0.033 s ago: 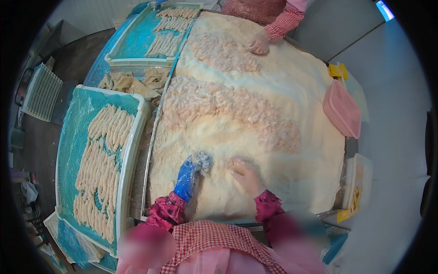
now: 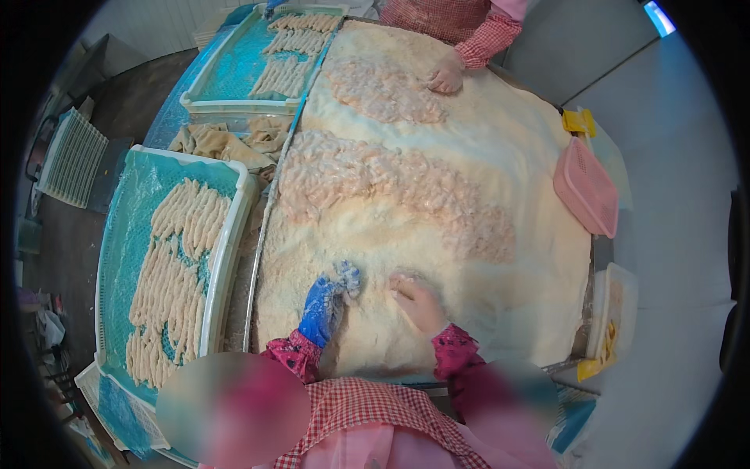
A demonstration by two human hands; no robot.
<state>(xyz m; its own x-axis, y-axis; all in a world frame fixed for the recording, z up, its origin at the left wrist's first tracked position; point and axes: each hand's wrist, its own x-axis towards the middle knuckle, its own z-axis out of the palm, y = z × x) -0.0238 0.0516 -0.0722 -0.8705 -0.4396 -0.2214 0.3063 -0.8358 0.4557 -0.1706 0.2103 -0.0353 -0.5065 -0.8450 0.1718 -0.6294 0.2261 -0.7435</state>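
A: So, what is held on the surface (image 2: 251,313)?

B: Most of it is covered in pale powder (image 2: 539,180). Across the middle, a broad band of pinkish, wet-looking pieces (image 2: 375,172) is spread; a smaller heap (image 2: 387,87) is laid farther off.

A: How is the left hand (image 2: 332,297) posed?

B: It is clad in a blue glove (image 2: 315,313), its curled fingers caked with powder, and is lowered on the near side of the pieces. Whether anything is pinched cannot be told.

A: And the right hand (image 2: 416,301)?

B: It is set near the left, a gap left between, its fingers bent inward at the powder. Whether something is gripped cannot be told either.

A: What is placed to the left?

B: A white-rimmed tray (image 2: 230,250) is seen, where coated strips (image 2: 168,273) are laid in rows. Beyond it, a crumpled cloth (image 2: 215,144) and a second tray (image 2: 238,105) are placed.

A: And elsewhere?

B: A co-worker's hand (image 2: 446,73) is rested beside the smaller heap. A pink basket (image 2: 586,187) is propped at the right edge.
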